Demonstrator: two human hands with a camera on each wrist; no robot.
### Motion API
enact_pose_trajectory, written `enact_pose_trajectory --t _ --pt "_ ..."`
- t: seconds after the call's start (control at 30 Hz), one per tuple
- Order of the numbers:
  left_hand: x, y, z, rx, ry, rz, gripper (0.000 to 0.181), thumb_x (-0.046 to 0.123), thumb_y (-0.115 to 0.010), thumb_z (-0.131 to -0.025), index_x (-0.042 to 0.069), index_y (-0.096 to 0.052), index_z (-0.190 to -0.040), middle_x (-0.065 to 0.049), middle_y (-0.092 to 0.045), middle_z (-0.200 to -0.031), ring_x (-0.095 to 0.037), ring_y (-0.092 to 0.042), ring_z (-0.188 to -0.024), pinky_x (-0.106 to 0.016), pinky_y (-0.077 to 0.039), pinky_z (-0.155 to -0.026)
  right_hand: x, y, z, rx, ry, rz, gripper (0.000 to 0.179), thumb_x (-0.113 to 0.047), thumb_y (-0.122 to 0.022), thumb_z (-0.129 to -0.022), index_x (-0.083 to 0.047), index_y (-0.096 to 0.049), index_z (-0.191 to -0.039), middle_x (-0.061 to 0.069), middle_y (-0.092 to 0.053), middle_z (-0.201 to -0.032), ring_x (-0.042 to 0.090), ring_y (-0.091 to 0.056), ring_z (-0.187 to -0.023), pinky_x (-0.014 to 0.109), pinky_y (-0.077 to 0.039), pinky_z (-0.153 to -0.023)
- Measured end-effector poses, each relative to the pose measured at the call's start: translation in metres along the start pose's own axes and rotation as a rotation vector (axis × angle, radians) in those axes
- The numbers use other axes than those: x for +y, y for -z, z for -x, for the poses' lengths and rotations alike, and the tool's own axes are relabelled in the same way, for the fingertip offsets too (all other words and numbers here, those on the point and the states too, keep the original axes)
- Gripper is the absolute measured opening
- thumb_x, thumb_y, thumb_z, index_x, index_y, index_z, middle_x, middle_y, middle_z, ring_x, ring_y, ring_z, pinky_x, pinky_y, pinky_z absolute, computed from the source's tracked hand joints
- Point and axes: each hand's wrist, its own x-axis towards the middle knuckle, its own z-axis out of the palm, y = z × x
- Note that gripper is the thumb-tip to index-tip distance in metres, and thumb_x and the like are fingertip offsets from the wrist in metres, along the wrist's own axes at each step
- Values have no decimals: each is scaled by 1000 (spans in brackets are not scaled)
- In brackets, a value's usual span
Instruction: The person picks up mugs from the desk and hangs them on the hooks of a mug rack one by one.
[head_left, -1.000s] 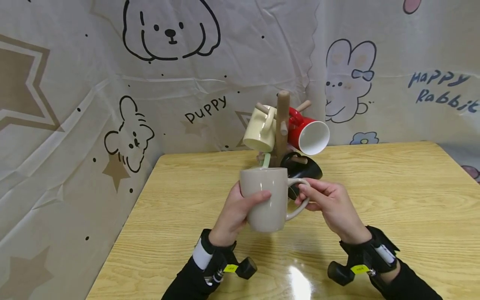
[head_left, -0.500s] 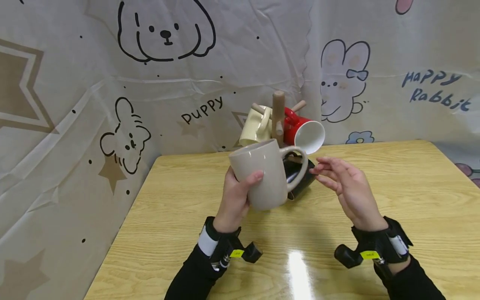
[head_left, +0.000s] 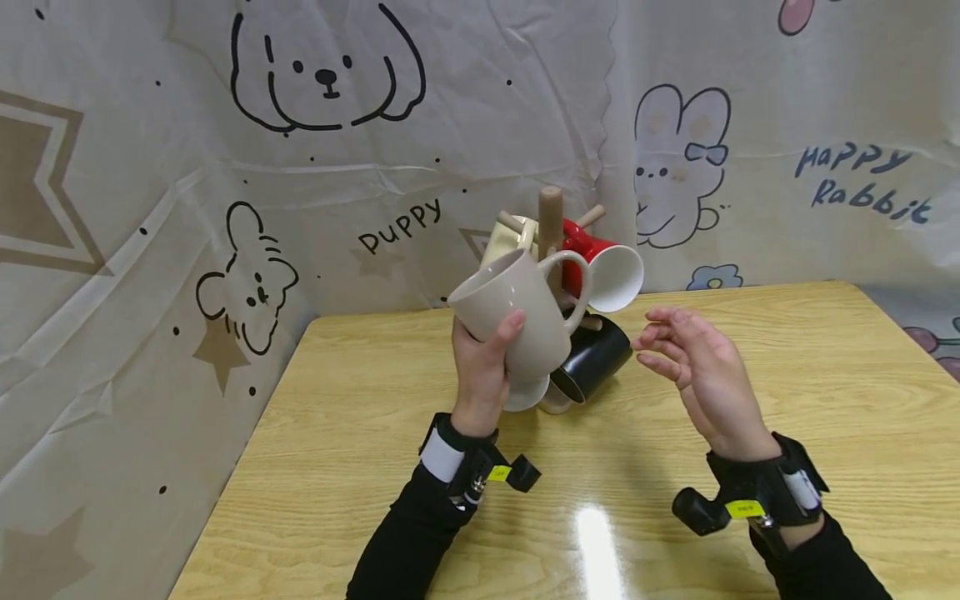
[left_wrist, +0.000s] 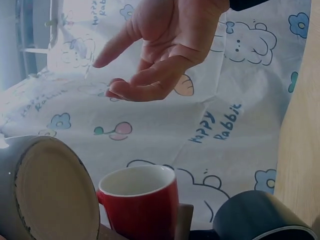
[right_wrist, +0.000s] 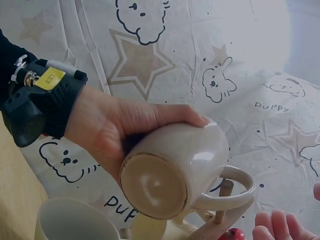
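Note:
A beige mug (head_left: 517,312) is gripped round its body by my left hand (head_left: 478,379), thumb across the near side. It tilts, rim to the upper left and handle to the right, in front of a wooden mug tree (head_left: 551,218). In the right wrist view a wooden peg (right_wrist: 226,189) shows within the outline of the mug's handle (right_wrist: 230,200). My right hand (head_left: 701,379) is raised to the right of the tree, fingers loosely bent and holding nothing; the left wrist view shows the same hand (left_wrist: 160,55) apart from the mugs.
On the tree hang a cream mug (head_left: 498,242), a red mug (head_left: 615,275) with a white inside and, lower, a black mug (head_left: 596,362). A pale mug (head_left: 527,394) shows below the beige one. Patterned cloth (head_left: 360,183) hangs behind the wooden table (head_left: 337,467).
My right hand has let go of the beige mug's handle and moved right. The left hand has lifted the mug toward the tree and tilted it leftward, its handle now before the post.

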Motion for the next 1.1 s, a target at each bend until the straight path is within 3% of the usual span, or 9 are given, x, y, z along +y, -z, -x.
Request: enact_pose_trajectory --t 0.27,0.5,0.67,0.83,0.97,1.1 --pt "-8 0 -2 39 -30 31 63 19 -67 -65 8 -41 -122 -9 -52 -109 -28 -51 -101 -45 -44 -86 4 -2 -1 -20 -15 33 23 -25 -44 -92 -7 -57 -98 -1 -59 -85 11 -58 -79 21 -51 -71" --pt "-20 2 -6 108 4 90 60 19 -68 -66 8 -42 -119 -7 -53 -107 -26 -52 -99 -42 -45 -84 9 -4 -1 -24 -38 60 24 -27 -44 -92 -8 -58 -96 -3 -61 -82 11 -58 -78 22 -52 -70" --pt "-23 0 -5 106 8 40 65 20 -71 -68 9 -38 -123 -8 -51 -113 -26 -49 -105 -43 -42 -89 10 -4 -1 -29 -43 91 24 -27 -43 -92 -8 -58 -94 -4 -61 -82 11 -58 -79 22 -52 -71" --pt "-30 -1 2 98 56 -6 66 15 -71 -70 9 -36 -126 -9 -48 -118 -24 -47 -107 -40 -41 -92 12 -4 -1 -63 -38 115 25 -25 -42 -93 -6 -58 -95 -3 -61 -83 13 -59 -80 24 -52 -71" --pt "-36 -2 8 105 72 -39 71 21 -74 -68 10 -34 -126 -11 -47 -120 -25 -46 -109 -40 -40 -93 15 -4 -2 -98 -38 127 23 -24 -41 -94 -10 -59 -95 -3 -61 -86 13 -59 -82 24 -52 -72" --pt "-50 3 10 125 16 -93 82 26 -77 -65 16 -27 -129 -10 -43 -125 -24 -44 -109 -39 -43 -90 18 -3 -3 -112 -63 154 22 -25 -41 -93 -12 -58 -95 -4 -60 -88 12 -59 -83 24 -51 -72"
